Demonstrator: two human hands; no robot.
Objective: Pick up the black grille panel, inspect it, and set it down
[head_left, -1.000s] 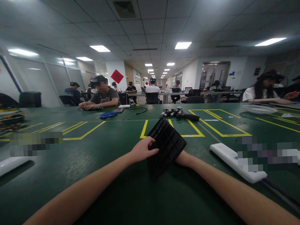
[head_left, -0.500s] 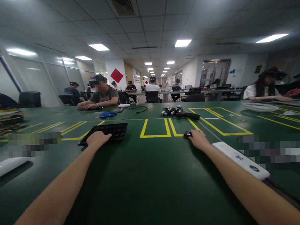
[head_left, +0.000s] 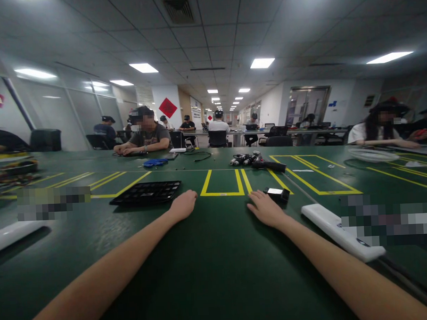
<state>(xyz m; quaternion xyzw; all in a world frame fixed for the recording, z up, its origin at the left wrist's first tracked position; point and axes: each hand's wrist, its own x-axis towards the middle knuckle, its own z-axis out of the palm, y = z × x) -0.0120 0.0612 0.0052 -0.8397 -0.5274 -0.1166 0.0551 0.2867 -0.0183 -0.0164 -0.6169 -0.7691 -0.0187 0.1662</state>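
A shallow black tray with a grid of compartments (head_left: 146, 193) lies flat on the green table, to the left of my hands. My left hand (head_left: 183, 206) hovers or rests just right of it, apart from the tray, with its fingers curled together. Whatever those fingers hold, if anything, is hidden beneath them. My right hand (head_left: 267, 208) has its fingers stretched out and spread low over the table. Right behind it sits a small black box with a white label on top (head_left: 276, 192); I cannot tell whether the hand touches it.
Yellow tape (head_left: 222, 194) marks out boxes on the green table (head_left: 217, 254). A white power strip (head_left: 344, 232) lies to the right. Further back are dark cabled devices (head_left: 247, 158), a black handle-like object (head_left: 270, 165) and a blue item (head_left: 155, 162). Across the table sits a person (head_left: 150, 134).
My left hand has let go of the black tray and moved right. My right hand has come off the small black box and shifted slightly left, and the box now shows its white label.
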